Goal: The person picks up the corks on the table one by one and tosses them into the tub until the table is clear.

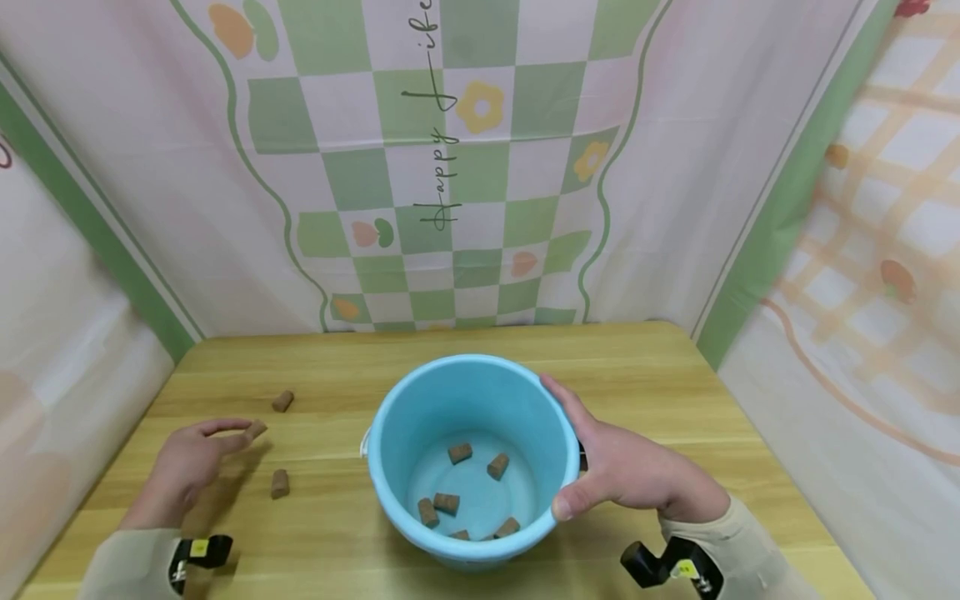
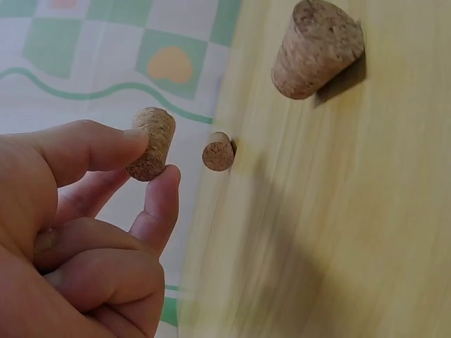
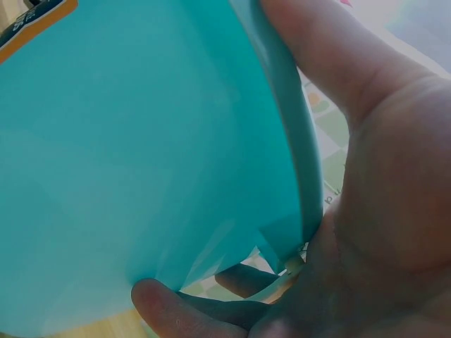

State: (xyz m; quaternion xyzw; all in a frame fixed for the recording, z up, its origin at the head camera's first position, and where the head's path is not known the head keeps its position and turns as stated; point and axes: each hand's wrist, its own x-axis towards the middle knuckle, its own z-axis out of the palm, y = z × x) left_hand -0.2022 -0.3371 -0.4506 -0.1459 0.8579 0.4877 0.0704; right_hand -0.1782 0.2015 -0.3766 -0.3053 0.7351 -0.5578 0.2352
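Note:
My left hand (image 1: 189,460) pinches a cork stopper (image 2: 155,141) between thumb and fingertips, held above the table at the left. Two more corks lie on the tabletop close by: a farther cork (image 1: 282,402) and a nearer cork (image 1: 280,483). At the middle of the table stands a light blue bucket (image 1: 468,400), with several corks (image 1: 447,503) at its bottom. The right hand (image 1: 626,467) grips the bucket's right rim, thumb on the near side. In the right wrist view, fingers (image 3: 176,313) of that hand touch the bucket's outer wall.
The wooden table (image 1: 615,358) reaches back to a checkered cloth (image 1: 420,175) hanging behind it. More cloth (image 1: 862,350) hangs along the right side, and also on the left. A white handle fitting (image 1: 365,443) sticks out from the bucket's left side.

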